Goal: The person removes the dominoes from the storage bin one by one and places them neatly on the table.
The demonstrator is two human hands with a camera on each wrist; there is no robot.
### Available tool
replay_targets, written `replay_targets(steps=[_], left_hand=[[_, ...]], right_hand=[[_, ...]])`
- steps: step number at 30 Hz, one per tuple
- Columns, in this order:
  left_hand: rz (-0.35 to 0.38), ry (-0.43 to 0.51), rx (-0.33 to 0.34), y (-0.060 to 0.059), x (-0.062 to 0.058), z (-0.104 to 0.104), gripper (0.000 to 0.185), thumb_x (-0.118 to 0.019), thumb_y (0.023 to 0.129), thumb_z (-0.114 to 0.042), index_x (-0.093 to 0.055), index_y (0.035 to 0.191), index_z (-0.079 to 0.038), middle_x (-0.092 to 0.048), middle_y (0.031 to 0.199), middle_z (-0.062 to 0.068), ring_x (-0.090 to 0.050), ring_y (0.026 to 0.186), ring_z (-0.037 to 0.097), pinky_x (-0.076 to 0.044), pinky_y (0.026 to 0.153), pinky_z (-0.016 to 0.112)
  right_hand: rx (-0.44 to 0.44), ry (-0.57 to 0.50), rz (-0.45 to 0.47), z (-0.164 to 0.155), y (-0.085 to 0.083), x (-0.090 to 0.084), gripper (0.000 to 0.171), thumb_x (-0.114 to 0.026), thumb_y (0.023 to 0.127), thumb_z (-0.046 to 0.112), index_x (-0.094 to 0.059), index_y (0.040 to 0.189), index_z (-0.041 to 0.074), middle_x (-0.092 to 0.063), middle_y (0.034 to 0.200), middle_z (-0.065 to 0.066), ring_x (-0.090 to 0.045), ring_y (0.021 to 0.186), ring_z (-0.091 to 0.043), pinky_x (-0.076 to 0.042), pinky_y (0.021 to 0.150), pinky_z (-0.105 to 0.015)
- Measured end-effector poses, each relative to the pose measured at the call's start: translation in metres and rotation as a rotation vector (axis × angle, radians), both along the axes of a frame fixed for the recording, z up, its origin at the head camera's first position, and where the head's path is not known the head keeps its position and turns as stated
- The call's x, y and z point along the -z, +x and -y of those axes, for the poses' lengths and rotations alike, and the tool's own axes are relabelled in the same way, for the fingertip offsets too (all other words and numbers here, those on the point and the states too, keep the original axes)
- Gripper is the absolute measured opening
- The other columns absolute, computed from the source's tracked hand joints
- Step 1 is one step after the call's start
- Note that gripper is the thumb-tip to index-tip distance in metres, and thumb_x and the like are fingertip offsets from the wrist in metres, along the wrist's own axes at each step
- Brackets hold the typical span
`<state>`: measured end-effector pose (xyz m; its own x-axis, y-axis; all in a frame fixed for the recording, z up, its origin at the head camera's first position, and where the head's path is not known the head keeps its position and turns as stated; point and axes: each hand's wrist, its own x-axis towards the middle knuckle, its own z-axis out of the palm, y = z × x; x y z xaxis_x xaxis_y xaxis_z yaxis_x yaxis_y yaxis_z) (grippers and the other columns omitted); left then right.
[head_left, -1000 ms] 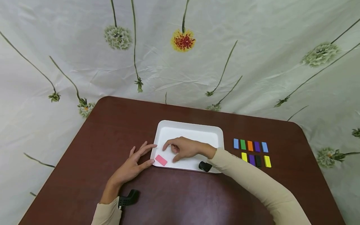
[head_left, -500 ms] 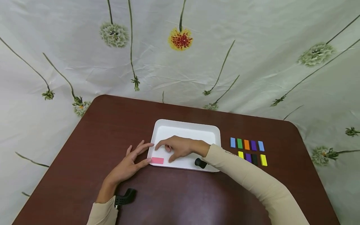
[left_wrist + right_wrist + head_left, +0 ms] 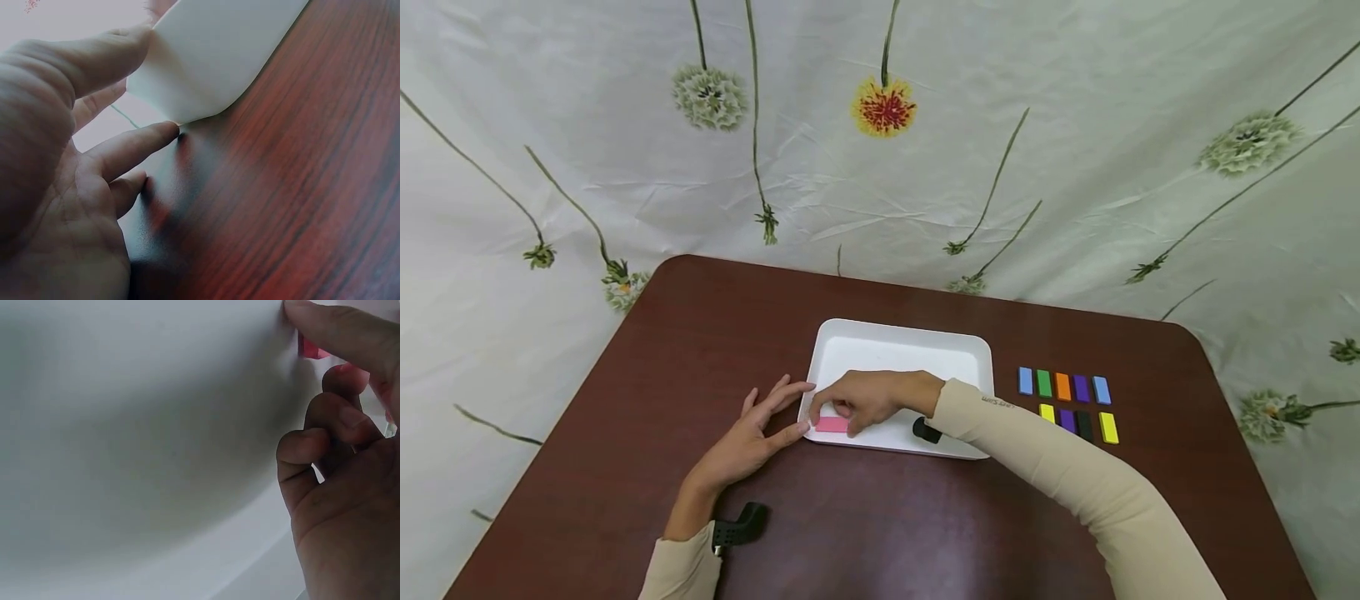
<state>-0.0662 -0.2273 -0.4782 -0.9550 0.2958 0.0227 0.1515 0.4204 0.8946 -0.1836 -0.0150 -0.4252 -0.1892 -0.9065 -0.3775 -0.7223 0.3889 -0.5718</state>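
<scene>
1. Pink block (image 3: 831,424) lies flat in the white tray (image 3: 902,346), at the tray's 7 o'clock corner, just inside the near rim.
2. We see the right hand (image 3: 868,398) reach across the tray from 3 o'clock and set its fingertips on the block; from the head view the thumb and forefinger appear to pinch its right end, the other fingers curled under.
3. From the right wrist view, a sliver of pink (image 3: 310,349) shows under the forefinger (image 3: 340,331), with the remaining fingers bent toward the palm.
4. Our left hand (image 3: 752,437) rests on the brown table (image 3: 647,367) at the tray's 9 o'clock side, fingers straight and spread, holding nothing.
5. In the left wrist view, a fingertip (image 3: 164,130) touches the tray's outer corner (image 3: 200,75).
6. At 3 o'clock from the tray, well apart from the hands, we count nine coloured blocks (image 3: 1067,403) laid in two rows on the table.
7. Behind the table, at 12 o'clock, hangs a pale flowered cloth (image 3: 880,150).
</scene>
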Motion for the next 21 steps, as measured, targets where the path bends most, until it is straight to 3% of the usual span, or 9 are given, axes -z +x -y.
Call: replay_targets(steps=[6,8,12,16,21], left_hand=[[-0.035,0.008,0.009,-0.001,0.002,-0.002,0.053,-0.067,0.097,-0.02,-0.048,0.146,-0.019,-0.051,0.148,0.019,-0.01,0.154,0.043,0.012,0.113,0.069],[-0.032,0.013,0.011,-0.001,0.002,-0.004,0.053,-0.067,0.097,-0.021,-0.048,0.147,-0.019,-0.05,0.149,0.019,-0.01,0.154,0.042,0.013,0.113,0.069],[-0.011,0.016,0.011,-0.001,0.002,-0.005,0.055,-0.067,0.098,-0.024,-0.046,0.148,-0.022,-0.048,0.152,0.016,-0.009,0.155,0.039,0.014,0.114,0.067],[-0.003,0.022,0.003,-0.001,0.001,-0.003,0.054,-0.067,0.097,-0.023,-0.047,0.148,-0.021,-0.046,0.153,0.016,-0.008,0.155,0.039,0.014,0.114,0.067],[0.002,0.015,0.003,-0.002,0.001,-0.001,0.054,-0.067,0.097,-0.024,-0.047,0.147,-0.02,-0.043,0.155,0.016,-0.008,0.155,0.04,0.014,0.113,0.068]], right_hand=[[0.092,-0.117,-0.067,-0.031,-0.008,-0.008,0.041,-0.084,0.08,0.013,-0.061,0.114,0.013,-0.046,0.072,0.008,-0.043,0.068,-0.003,-0.038,0.069,-0.017],[0.194,-0.189,-0.101,-0.056,-0.011,-0.016,0.041,-0.086,0.079,0.018,-0.062,0.111,0.012,-0.045,0.072,0.007,-0.042,0.068,-0.004,-0.038,0.069,-0.018],[0.51,-0.297,-0.22,-0.126,-0.01,-0.031,0.043,-0.088,0.076,0.025,-0.063,0.107,0.01,-0.043,0.07,0.006,-0.039,0.065,-0.006,-0.036,0.063,-0.022],[0.745,-0.249,-0.303,-0.195,0.001,-0.031,0.045,-0.089,0.075,0.023,-0.063,0.107,0.006,-0.046,0.069,0.003,-0.038,0.061,-0.008,-0.036,0.06,-0.024],[0.815,-0.092,-0.279,-0.243,0.02,-0.016,0.046,-0.089,0.075,0.021,-0.063,0.107,0.002,-0.046,0.065,0.003,-0.038,0.057,-0.007,-0.037,0.056,-0.022]])
